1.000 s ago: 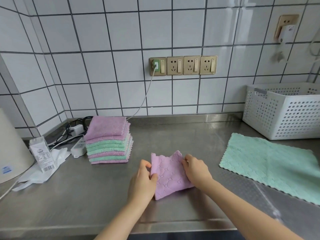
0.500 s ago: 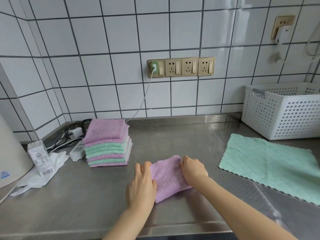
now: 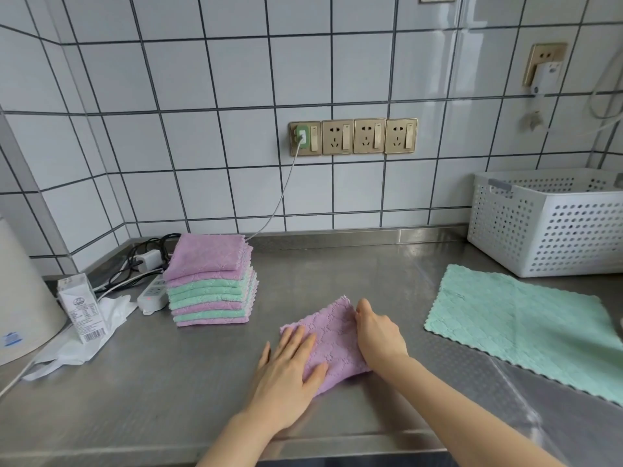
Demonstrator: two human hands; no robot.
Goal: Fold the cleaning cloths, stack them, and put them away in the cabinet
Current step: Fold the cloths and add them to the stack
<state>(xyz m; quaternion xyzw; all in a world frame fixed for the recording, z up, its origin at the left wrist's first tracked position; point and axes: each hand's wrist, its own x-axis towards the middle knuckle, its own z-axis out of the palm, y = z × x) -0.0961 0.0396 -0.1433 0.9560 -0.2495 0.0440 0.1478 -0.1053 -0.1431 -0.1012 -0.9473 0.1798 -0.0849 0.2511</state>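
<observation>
Both hands, left (image 3: 286, 372) flat, right (image 3: 379, 335) curled, press the folded, waffle-textured purple cloth (image 3: 332, 342).

Both hands low in front of the body, forearms bare

The left hand (image 3: 288, 369) lies flat with the palm down; its fingers (image 3: 296, 335) are straight and a little spread, pointing away from the body, and the thumb sticks out to the right side. The left forearm comes up from the bottom edge and leans to the right. The right hand (image 3: 379, 333) stands more on its side, with the back of the hand turned up and to the right; its fingers are bent downward, and the fingertips cannot be seen clearly. The right forearm enters from the lower right corner and runs diagonally to the wrist. The two hands are near each other but apart.
</observation>
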